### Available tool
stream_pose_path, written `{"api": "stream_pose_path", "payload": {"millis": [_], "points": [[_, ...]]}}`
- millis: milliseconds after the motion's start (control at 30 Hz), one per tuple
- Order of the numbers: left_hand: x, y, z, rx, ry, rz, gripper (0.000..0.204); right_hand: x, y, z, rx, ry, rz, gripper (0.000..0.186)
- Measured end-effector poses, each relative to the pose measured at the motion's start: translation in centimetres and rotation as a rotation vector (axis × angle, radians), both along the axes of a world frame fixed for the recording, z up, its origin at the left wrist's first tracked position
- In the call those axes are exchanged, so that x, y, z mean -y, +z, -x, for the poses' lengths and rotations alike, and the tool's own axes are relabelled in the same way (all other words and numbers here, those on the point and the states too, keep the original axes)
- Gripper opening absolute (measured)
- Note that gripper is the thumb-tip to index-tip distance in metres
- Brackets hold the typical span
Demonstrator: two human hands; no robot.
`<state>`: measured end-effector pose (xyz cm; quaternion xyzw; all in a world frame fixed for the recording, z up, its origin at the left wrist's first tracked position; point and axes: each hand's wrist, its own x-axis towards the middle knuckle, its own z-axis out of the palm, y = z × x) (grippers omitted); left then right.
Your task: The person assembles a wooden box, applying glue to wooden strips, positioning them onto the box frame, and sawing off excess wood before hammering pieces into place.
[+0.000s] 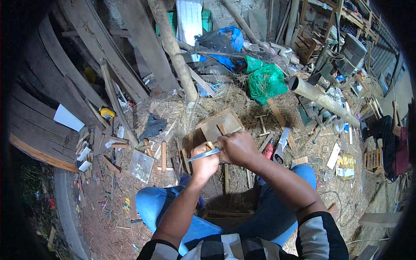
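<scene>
The right hand (238, 148) is clenched on a knife (201, 156), handle hidden, its blade pointing left and slightly near, across the left hand (203, 167). That hand grasps a small wooden piece (210, 145), visible just far of the blade; its long axis is unclear.

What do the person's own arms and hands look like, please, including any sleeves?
The left hand and right hand are bare, without gloves. The forearms are uncovered, with no watch visible. The left sleeve and right sleeve are short, black with pale blocks.
</scene>
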<state>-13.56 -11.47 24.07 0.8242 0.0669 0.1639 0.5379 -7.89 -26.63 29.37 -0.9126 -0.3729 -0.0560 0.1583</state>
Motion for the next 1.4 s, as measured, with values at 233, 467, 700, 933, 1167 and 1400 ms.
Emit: {"api": "stream_pose_path", "payload": {"millis": [233,467,700,933,1167,1400], "points": [[0.3,1.3,0.1,-0.051,0.003,-0.146,0.015,0.0,-0.2,-0.1,-0.061,-0.034,0.042,0.017],[0.7,-1.2,-0.3,0.068,0.017,-0.203,0.007,-0.5,-0.9,-0.5,-0.164,-0.115,0.077,0.023],[0.6,-4.5,-0.7,-0.006,-0.014,0.031,0.012,-0.6,-2.4,-1.2,-0.147,-0.154,0.095,0.023],[2.4,-3.8,4.7,0.175,-0.634,0.094,0.026,11.6,-11.0,-11.7,0.000,-0.601,0.248,0.023],[-0.8,-3.6,2.1,0.000,-0.055,0.273,0.031,7.7,-3.4,-8.2,-0.219,-0.575,0.056,0.022],[-1.0,-2.5,1.3,0.024,-0.069,0.070,0.029,1.2,1.1,0.8,-0.129,-0.072,-0.117,0.014]]}}
